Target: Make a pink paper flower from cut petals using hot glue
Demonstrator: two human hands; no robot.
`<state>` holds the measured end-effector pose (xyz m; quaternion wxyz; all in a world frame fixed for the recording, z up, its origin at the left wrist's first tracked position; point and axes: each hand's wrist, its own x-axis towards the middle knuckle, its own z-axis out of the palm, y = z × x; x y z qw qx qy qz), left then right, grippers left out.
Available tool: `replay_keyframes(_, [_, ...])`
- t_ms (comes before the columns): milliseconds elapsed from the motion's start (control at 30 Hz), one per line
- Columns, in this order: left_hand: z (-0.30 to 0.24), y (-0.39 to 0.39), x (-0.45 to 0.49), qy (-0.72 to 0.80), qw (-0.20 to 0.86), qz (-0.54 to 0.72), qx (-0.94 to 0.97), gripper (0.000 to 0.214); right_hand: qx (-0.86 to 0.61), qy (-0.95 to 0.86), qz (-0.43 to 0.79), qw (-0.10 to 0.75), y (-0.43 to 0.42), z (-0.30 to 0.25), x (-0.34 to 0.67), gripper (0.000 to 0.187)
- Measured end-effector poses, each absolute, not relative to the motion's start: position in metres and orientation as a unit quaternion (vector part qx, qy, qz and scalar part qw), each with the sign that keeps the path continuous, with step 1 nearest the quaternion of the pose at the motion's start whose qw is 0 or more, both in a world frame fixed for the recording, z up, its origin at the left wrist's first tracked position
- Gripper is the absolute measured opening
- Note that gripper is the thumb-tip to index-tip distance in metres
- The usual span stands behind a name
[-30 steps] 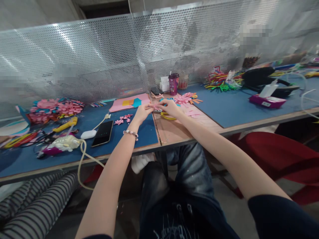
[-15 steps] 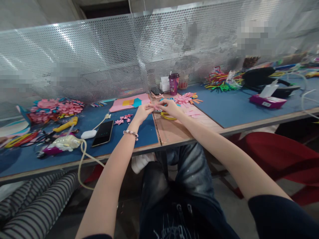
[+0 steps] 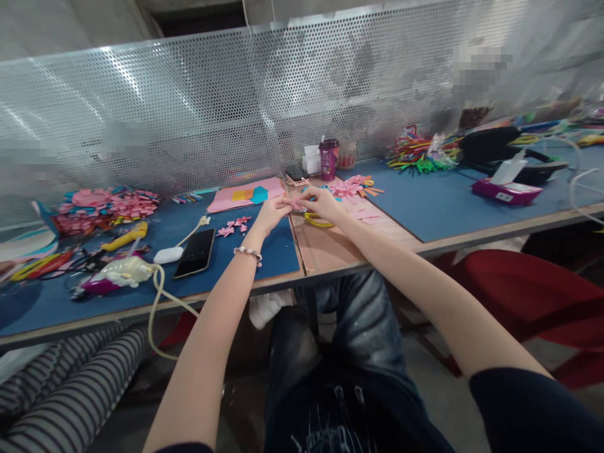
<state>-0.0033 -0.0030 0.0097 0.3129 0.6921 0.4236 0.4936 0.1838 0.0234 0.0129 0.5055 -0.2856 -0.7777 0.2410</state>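
Observation:
Between my fingertips is a small pink paper piece (image 3: pixel 296 202), pinched from both sides above the table. My left hand (image 3: pixel 270 215), with a beaded bracelet (image 3: pixel 247 253) at the wrist, grips its left side. My right hand (image 3: pixel 322 204) closes on its right side; the fingers partly hide the piece's shape. Yellow-handled scissors (image 3: pixel 318 220) lie on the bare board under my right hand. Several folded pink paper pieces (image 3: pixel 231 228) rest on the blue mat left of my hands. Pink strips (image 3: pixel 368 214) lie beyond my right wrist.
Stacked pink sheets (image 3: pixel 226 200) lie behind my left hand. A phone (image 3: pixel 195 253), a white charging case (image 3: pixel 168 255) and a yellow glue gun (image 3: pixel 125 236) are on the left. A purple cup (image 3: pixel 329 160) stands at the back. A purple tissue pack (image 3: pixel 507 191) is at right.
The pink paper piece has turned slightly between my fingertips and shows a little more. Both hands stay in nearly the same place.

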Motion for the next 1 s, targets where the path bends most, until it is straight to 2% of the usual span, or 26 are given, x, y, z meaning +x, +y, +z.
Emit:
replay_keyframes(200, [0.012, -0.01, 0.002, 0.43, 0.338, 0.493, 0.676, 0.014, -0.277, -0.789, 0.237, 0.494, 0.027, 0.011, 0.185, 0.018])
replay_keyframes(467, [0.009, 0.001, -0.004, 0.445, 0.341, 0.51, 0.653, 0.017, -0.285, -0.79, 0.215, 0.498, 0.038, 0.006, 0.186, 0.031])
replay_keyframes(633, [0.005, 0.008, -0.006, 0.444, 0.354, 0.515, 0.642, 0.021, -0.295, -0.785, 0.134, 0.528, 0.035, 0.007, 0.183, 0.02])
replay_keyframes(800, [0.004, 0.006, -0.004, 0.435, 0.364, 0.518, 0.64, 0.024, -0.268, -0.814, 0.056, 0.512, 0.027, 0.009, 0.181, 0.008])
replay_keyframes(1000, [0.006, 0.003, -0.004, 0.41, 0.364, 0.492, 0.675, 0.031, -0.247, -0.833, 0.006, 0.494, 0.033, 0.006, 0.181, 0.008])
